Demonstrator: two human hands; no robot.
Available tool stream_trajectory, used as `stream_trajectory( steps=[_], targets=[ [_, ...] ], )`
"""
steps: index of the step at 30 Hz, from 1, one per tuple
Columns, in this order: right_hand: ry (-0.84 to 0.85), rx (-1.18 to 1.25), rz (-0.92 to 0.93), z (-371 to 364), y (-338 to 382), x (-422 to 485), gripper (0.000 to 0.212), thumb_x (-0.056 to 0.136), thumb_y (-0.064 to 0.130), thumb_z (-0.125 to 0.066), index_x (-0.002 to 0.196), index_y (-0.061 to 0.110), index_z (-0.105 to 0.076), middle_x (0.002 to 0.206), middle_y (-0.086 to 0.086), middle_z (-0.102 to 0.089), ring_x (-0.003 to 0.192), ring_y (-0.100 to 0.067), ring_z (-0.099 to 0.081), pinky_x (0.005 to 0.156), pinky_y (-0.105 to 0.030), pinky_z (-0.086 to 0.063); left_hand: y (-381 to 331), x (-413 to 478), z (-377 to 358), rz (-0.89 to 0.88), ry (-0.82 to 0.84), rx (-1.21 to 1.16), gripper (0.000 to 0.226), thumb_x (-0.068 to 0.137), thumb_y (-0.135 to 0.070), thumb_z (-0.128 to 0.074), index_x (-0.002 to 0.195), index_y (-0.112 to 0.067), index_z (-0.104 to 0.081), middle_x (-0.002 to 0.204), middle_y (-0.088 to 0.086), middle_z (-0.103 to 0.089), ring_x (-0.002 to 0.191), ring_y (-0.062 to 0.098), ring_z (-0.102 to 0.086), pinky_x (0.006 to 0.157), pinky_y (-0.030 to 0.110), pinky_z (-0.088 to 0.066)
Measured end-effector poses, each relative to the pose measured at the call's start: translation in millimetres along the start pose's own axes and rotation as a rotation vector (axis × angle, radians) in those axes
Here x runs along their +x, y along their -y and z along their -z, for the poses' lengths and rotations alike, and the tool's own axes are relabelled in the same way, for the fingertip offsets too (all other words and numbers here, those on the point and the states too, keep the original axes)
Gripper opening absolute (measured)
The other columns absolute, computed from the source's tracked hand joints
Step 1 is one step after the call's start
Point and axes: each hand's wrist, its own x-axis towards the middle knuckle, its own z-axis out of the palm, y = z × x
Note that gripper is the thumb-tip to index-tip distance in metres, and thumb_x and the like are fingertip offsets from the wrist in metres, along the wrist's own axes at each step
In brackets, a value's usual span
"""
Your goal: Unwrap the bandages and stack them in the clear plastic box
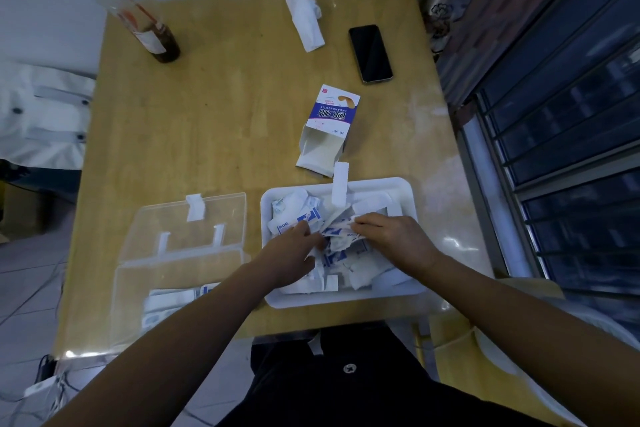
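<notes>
A white tray at the table's near right holds a heap of bandage wrappers and wrapped bandages. Both hands are over it. My left hand and my right hand pinch the two ends of one blue-and-white wrapped bandage between them. To the left, the clear plastic box lies open with its lid flipped back. A few flat bandages lie in its near part, partly hidden by my left forearm.
An opened bandage carton lies just beyond the tray. A black phone and a crumpled tissue sit at the far right. A plastic cup with a red straw stands far left. Window bars run along the right.
</notes>
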Motion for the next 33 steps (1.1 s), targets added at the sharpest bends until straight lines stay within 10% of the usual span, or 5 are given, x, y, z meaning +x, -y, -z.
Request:
stream_trajectory(
  steps=[7,11,21,26,33],
  targets=[
    [-0.163,0.097,-0.042,-3,8,-8,0.028,0.071,0.005,-0.070,0.099,0.007,-0.075,0.099,-0.010,-0.073,0.078,-0.025,-0.072,0.053,-0.033,-0.058,-41,11,20,0.636,0.196,-1.146,0.051,0.091,-0.055,-0.050,0.104,-0.007,-0.062,0.091,0.018,-0.071,0.060,0.022,-0.065,0.052,0.023,-0.048],
    [-0.167,0.171,-0.046,-7,17,-9,0.026,0.083,0.011,-0.056,0.101,0.007,-0.074,0.102,-0.009,-0.072,0.084,-0.025,-0.072,0.061,-0.032,-0.059,-48,18,8,0.644,0.023,-1.673,0.039,0.087,-0.017,-0.068,0.120,0.001,-0.060,0.104,0.017,-0.067,0.082,0.025,-0.066,0.064,0.029,-0.060],
    [0.066,1.049,-0.751,-6,34,7,0.041,0.090,0.025,-0.066,0.126,0.018,-0.049,0.120,0.007,-0.053,0.097,-0.007,-0.060,0.078,-0.020,-0.050,-34,4,4,0.430,-0.192,-1.299,0.034,0.075,-0.002,-0.077,0.108,-0.005,-0.065,0.100,0.016,-0.072,0.091,0.030,-0.069,0.077,0.040,-0.058],
    [0.113,1.151,-0.811,-9,29,15,0.025,0.085,0.018,-0.072,0.108,0.012,-0.067,0.102,-0.008,-0.072,0.094,-0.025,-0.069,0.086,-0.047,-0.056,-37,-2,11,0.352,-0.053,-1.418,0.043,0.077,0.013,-0.068,0.112,-0.010,-0.061,0.101,0.011,-0.071,0.091,0.025,-0.069,0.072,0.033,-0.057],
    [0.150,1.169,-0.847,-11,38,18,0.025,0.091,0.021,-0.065,0.114,0.011,-0.061,0.102,-0.010,-0.070,0.084,-0.020,-0.069,0.072,-0.034,-0.060,-35,-3,10,0.380,-0.114,-1.358,0.041,0.076,0.017,-0.065,0.111,-0.006,-0.063,0.095,0.011,-0.071,0.081,0.022,-0.068,0.063,0.028,-0.056]
  ],
)
